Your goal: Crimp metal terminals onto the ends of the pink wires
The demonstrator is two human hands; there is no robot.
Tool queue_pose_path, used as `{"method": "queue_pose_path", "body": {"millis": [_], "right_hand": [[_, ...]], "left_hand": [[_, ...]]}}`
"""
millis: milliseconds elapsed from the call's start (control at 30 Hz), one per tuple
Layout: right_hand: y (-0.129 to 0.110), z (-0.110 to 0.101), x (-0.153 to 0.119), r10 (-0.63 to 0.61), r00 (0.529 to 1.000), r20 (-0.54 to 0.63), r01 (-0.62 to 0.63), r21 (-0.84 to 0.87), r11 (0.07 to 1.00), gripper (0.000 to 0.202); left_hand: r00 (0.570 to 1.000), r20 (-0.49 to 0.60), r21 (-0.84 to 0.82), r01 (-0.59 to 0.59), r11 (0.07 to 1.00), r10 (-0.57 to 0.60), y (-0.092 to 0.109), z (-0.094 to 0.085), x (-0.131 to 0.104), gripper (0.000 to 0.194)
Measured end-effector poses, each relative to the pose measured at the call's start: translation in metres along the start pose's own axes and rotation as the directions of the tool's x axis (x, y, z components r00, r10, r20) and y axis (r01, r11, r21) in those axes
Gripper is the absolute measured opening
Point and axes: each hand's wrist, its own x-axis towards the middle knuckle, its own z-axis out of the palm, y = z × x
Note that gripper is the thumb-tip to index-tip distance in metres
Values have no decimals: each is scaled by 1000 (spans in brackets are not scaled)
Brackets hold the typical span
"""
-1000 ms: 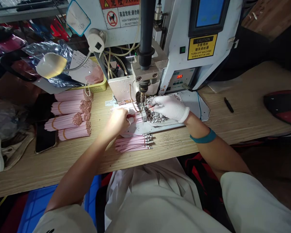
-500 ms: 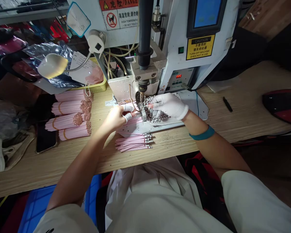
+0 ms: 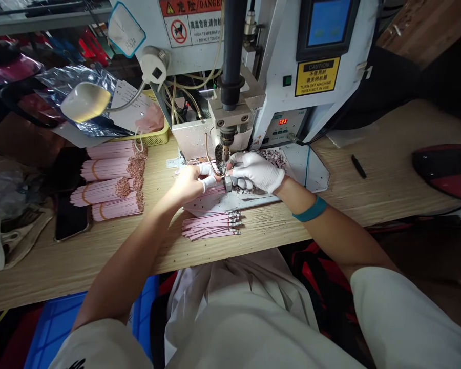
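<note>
My left hand point(image 3: 195, 182), with white covers on some fingertips, is pinched closed on a thin pink wire point(image 3: 215, 190) just left of the small metal block point(image 3: 228, 183). My right hand point(image 3: 255, 171) wears a white glove with bare fingertips showing. Its thumb and finger are pinched together beside the block, on a part too small to make out. Right above both sets of fingertips is the soldering tip point(image 3: 226, 151). Small connector pieces point(image 3: 274, 158) lie piled behind and under my right hand. Pink wires with connectors on their ends point(image 3: 211, 225) lie nearer to me.
Bundles of pink wires point(image 3: 111, 179) lie on the left, beside a dark phone point(image 3: 72, 218). A lamp point(image 3: 85, 102) and a yellow basket point(image 3: 159, 136) stand behind them. The soldering machine point(image 3: 315, 110) rises ahead. A black pen-like object point(image 3: 358, 166) lies right.
My right hand has moved left from the pile to the soldering tip. My left hand has shifted slightly right, so the fingertips nearly meet. The red number on the machine has changed.
</note>
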Motion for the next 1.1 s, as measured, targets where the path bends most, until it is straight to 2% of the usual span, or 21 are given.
{"method": "queue_pose_path", "body": {"millis": [233,600,1100], "right_hand": [[2,2,-1,-12,1000,-21,12,-12,1000,14],[2,3,-2,9,999,-52,-6,63,998,15],[-1,7,-4,39,998,-58,-35,62,997,16]], "left_hand": [[999,-27,-24,21,999,-22,2,2,3,21],[997,-76,-9,32,999,-33,3,1,5,15],[998,-55,-44,33,998,-35,0,-1,7,15]]}}
